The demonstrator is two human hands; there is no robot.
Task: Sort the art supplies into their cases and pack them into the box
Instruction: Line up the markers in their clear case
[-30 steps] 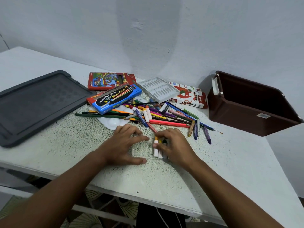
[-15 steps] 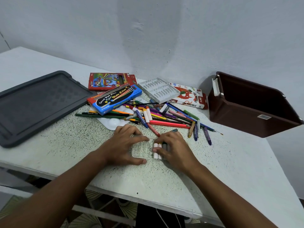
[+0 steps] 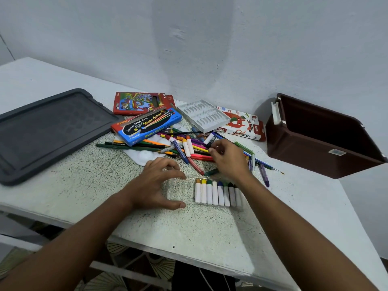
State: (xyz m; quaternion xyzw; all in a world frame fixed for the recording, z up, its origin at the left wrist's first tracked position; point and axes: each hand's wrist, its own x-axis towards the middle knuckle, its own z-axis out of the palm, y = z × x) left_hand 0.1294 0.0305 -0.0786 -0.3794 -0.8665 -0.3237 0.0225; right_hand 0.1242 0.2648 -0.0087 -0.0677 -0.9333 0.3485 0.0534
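A clear plastic case (image 3: pixel 180 191) lies flat on the speckled table and holds a row of several white markers (image 3: pixel 216 194) with coloured caps. My left hand (image 3: pixel 155 183) grips the case's left end between thumb and fingers. My right hand (image 3: pixel 228 160) is over the loose pile of markers, pencils and crayons (image 3: pixel 189 148) behind the case. Its fingertips pinch the dark end of a white marker (image 3: pixel 209 138). The open brown box (image 3: pixel 321 139) stands at the right against the wall.
A grey lid (image 3: pixel 48 131) lies at the left. Behind the pile sit a blue watercolour box (image 3: pixel 144 127), a red pencil box (image 3: pixel 138 102), a white slotted tray (image 3: pixel 203 115) and an oil pastels box (image 3: pixel 243 124). A white palette (image 3: pixel 144 156) lies under the pencils.
My right hand has left the case and reached back into the pile, uncovering the row of markers in the case. My left hand has stayed on the case's left end.
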